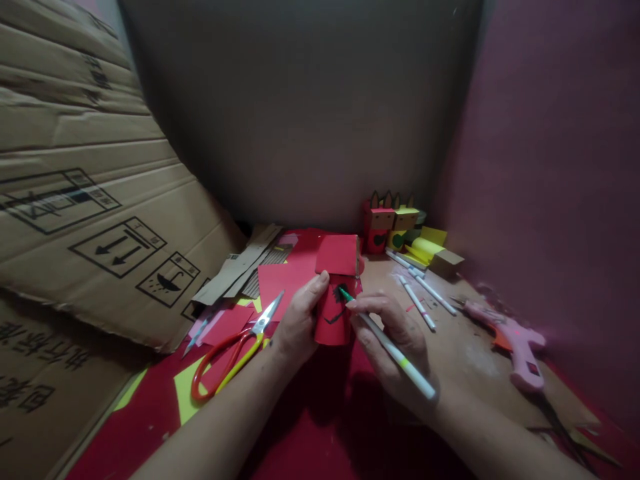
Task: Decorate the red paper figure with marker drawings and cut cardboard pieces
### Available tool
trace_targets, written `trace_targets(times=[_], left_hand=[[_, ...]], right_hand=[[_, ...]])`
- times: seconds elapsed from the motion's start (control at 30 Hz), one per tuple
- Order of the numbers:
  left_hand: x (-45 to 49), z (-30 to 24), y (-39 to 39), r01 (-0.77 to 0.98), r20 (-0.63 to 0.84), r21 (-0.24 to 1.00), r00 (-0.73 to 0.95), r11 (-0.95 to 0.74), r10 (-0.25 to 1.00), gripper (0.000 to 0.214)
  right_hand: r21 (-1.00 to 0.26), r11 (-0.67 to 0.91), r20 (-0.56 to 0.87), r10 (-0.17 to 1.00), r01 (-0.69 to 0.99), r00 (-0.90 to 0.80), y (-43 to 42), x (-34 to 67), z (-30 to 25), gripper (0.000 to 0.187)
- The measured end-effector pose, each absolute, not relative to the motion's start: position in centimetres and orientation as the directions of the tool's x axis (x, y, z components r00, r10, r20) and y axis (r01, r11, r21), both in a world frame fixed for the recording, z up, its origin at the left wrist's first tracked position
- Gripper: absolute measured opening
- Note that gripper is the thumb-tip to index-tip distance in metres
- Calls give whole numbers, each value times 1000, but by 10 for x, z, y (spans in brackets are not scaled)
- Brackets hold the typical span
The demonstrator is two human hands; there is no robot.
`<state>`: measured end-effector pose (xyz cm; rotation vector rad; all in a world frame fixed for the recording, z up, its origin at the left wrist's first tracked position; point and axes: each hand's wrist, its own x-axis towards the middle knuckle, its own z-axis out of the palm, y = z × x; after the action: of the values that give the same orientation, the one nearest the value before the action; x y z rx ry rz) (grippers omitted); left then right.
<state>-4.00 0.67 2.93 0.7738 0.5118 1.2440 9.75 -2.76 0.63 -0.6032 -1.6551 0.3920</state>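
Observation:
My left hand (299, 320) grips a red paper-covered tube (334, 317) with a red square block on top, held upright on the work surface. My right hand (395, 337) holds a white marker (395, 353) with a green tip, and the tip touches the front of the tube beside a dark drawn mark. Both hands sit close together in the middle of the view.
Orange-handled scissors (235, 350) lie left of my hands on red and yellow paper scraps (187, 393). More markers (417, 293) and finished paper figures (390, 227) stand at the back right. A pink glue gun (517, 343) lies at right. Large cardboard sheets (85, 213) lean at left.

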Motion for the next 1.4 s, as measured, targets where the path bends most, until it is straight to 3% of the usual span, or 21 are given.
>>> trace_targets(times=[0.6, 0.97, 1.2, 1.4], left_hand=[[-38, 32, 7, -666, -20, 728, 216, 162, 976, 21], [-41, 32, 13, -714, 14, 675, 268, 188, 963, 25], [-42, 33, 12, -726, -61, 653, 232, 215, 971, 30], [-42, 30, 13, -723, -1, 663, 258, 194, 966, 26]], right_hand=[[-602, 782, 792, 611, 161, -11, -29, 96, 6, 24], [-603, 788, 786, 614, 123, -78, -35, 95, 8, 22], [-611, 788, 778, 615, 67, -129, -36, 95, 6, 23], [-612, 784, 782, 619, 108, -69, -33, 96, 5, 21]])
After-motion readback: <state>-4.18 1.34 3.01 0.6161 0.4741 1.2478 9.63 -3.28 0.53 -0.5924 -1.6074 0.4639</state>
